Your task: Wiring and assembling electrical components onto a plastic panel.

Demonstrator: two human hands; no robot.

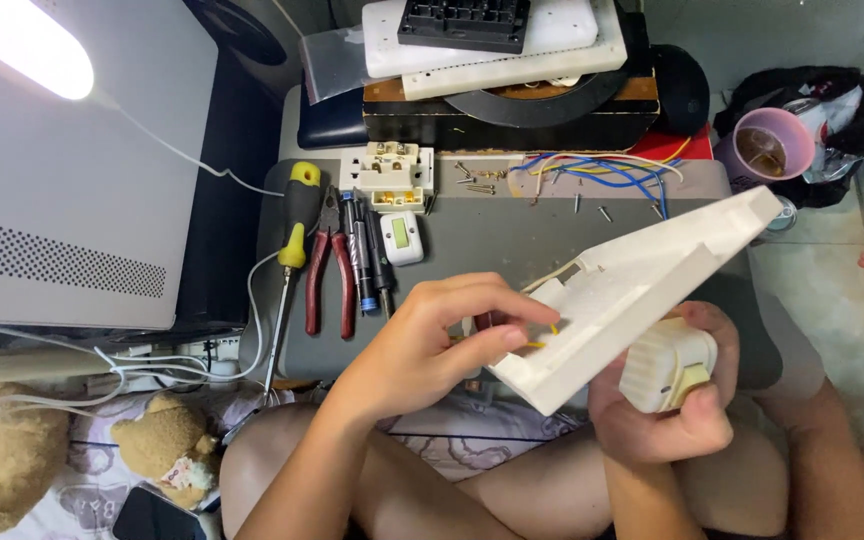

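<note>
White socket panel point(642, 290) between hands

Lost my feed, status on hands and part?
Left hand pinching yellow wire at white housing. Right hand gripping housing's underside. Nothing blocking.

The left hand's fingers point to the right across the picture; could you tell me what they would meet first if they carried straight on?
The left hand already pinches a yellow wire; straight on it would likely meet the white plastic housing, though depth is unclear.
</note>
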